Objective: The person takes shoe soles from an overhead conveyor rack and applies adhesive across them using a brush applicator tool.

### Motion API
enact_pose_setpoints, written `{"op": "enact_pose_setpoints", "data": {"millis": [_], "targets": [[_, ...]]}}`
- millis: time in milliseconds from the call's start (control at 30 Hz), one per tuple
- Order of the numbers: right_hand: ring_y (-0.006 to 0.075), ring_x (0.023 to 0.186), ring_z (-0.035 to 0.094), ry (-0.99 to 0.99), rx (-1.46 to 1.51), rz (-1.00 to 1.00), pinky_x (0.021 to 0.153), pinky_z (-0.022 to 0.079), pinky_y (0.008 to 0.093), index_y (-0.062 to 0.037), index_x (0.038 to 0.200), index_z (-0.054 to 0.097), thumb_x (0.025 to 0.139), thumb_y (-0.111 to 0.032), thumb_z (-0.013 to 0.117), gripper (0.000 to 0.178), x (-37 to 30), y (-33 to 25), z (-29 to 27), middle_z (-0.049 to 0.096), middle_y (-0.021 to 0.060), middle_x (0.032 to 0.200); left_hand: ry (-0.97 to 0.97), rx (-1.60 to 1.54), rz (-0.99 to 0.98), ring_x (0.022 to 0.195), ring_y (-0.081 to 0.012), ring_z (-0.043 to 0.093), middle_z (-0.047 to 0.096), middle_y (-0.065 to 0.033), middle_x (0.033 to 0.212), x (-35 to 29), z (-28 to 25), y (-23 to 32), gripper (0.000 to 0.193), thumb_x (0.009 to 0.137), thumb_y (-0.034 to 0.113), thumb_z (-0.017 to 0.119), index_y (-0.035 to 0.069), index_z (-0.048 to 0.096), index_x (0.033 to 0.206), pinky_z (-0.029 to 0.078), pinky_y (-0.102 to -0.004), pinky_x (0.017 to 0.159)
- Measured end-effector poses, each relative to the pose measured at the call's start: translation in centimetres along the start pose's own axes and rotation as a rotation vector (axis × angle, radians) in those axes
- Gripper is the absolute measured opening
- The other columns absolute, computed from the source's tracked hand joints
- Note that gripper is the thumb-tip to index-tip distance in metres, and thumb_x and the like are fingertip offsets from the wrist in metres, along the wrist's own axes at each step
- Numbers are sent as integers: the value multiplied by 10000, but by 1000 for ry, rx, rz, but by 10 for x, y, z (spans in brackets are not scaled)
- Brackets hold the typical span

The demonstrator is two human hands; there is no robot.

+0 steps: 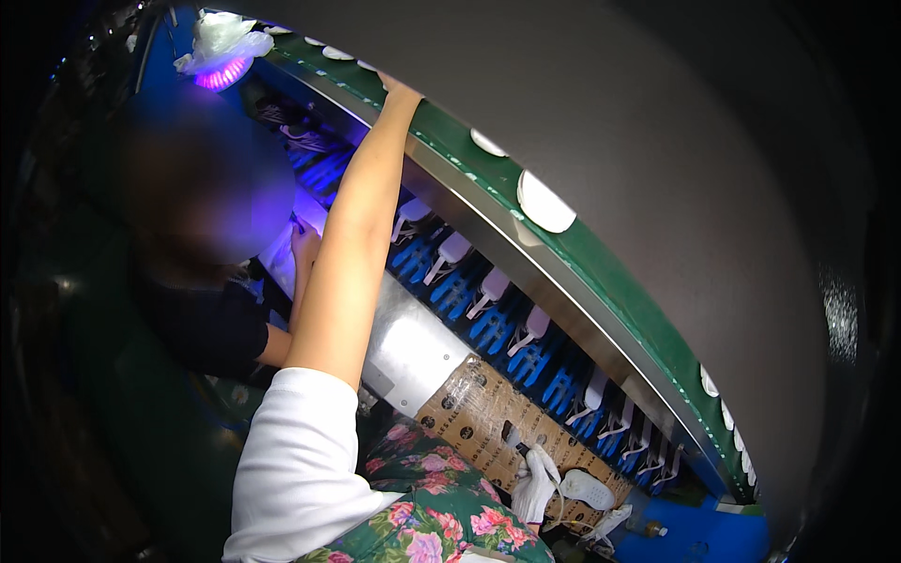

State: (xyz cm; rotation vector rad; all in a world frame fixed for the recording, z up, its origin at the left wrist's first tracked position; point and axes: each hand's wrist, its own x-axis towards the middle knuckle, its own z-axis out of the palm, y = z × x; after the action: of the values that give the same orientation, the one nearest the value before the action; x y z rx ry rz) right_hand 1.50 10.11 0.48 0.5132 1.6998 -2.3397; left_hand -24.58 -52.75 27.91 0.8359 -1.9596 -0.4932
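My left arm stretches far forward across the bench to the green conveyor belt (601,267). At its end my left hand (402,91) is mostly behind the edge of a large dark cover, so its fingers do not show. My right hand (533,486), in a whitish glove, is low over the cardboard-covered bench and closed around a small brush (513,437) with a pale tip. Beside the glove lies a white shoe sole (587,489). White soles (545,203) also ride on the green belt, partly under the cover.
Blue holders (493,333) with pale lilac sole-shaped pieces (491,285) line up between bench and belt. A metal plate (413,347) adjoins the printed cardboard (474,413). At left, close to my arm, a co-worker (206,310) sits under purple light. A small bottle (654,529) stands lower right.
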Motion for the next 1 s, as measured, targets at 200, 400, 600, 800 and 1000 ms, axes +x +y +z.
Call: {"op": "enact_pose_setpoints", "data": {"millis": [200, 400, 600, 800, 1000], "targets": [[112, 611, 567, -56, -18, 1, 545, 422, 227, 45, 1058, 704, 843, -34, 743, 232, 12, 2, -5, 666, 57, 778, -151, -325, -82, 1162, -424, 602, 526, -239, 1406, -34, -19, 37, 586, 871, 270, 659, 46, 515, 1393, 561, -529, 855], [115, 603, 574, -123, -40, -19, 541, 437, 234, 45, 1050, 713, 841, -28, 745, 224, 16, 6, -6, 677, 60, 791, -300, -865, -283, 1098, -448, 630, 543, -257, 1336, -66, -14, 19, 539, 898, 154, 618, -21, 457, 1382, 625, -535, 781], [121, 610, 577, -101, 8, 17, 542, 438, 239, 48, 1090, 702, 865, -23, 726, 237, 9, 5, -7, 670, 64, 796, -236, -510, -31, 1300, -497, 421, 477, -325, 1364, -66, 2, -13, 659, 870, 381, 666, -1, 500, 1381, 401, -638, 1001], [116, 631, 556, -111, 87, 40, 552, 419, 239, 42, 1105, 697, 875, -46, 728, 249, 3, 4, -3, 654, 51, 798, -205, -352, 633, 1170, -417, 536, 616, -222, 1248, -170, -41, 47, 653, 753, 468, 747, 107, 648, 1289, 443, -473, 1025], [116, 650, 563, -138, 117, 39, 547, 415, 234, 46, 1120, 692, 883, -32, 710, 250, 5, 7, -5, 655, 47, 832, -399, -189, 782, 1045, -296, 597, 678, -71, 1091, -254, -29, 86, 288, 822, 276, 732, 139, 740, 1075, 497, -420, 905]]}}
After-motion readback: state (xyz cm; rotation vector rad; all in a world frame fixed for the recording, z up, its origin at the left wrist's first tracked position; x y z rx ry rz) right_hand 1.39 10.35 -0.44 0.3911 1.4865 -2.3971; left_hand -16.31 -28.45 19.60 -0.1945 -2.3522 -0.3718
